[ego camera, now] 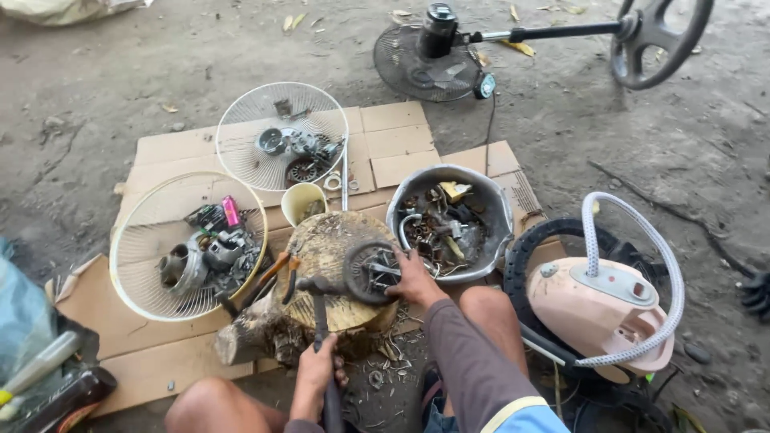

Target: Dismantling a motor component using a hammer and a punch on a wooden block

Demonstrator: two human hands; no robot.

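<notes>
on top of the tree stump (333,265) our right hand (413,281) steadies a round dark motor part (370,271), fingers closed on its edge, while our left hand (315,375) grips a hammer (319,298) resting on the wood. the part looks mostly whole and grimy; stripped pieces already fill the metal bowl (489,200).
</notes>
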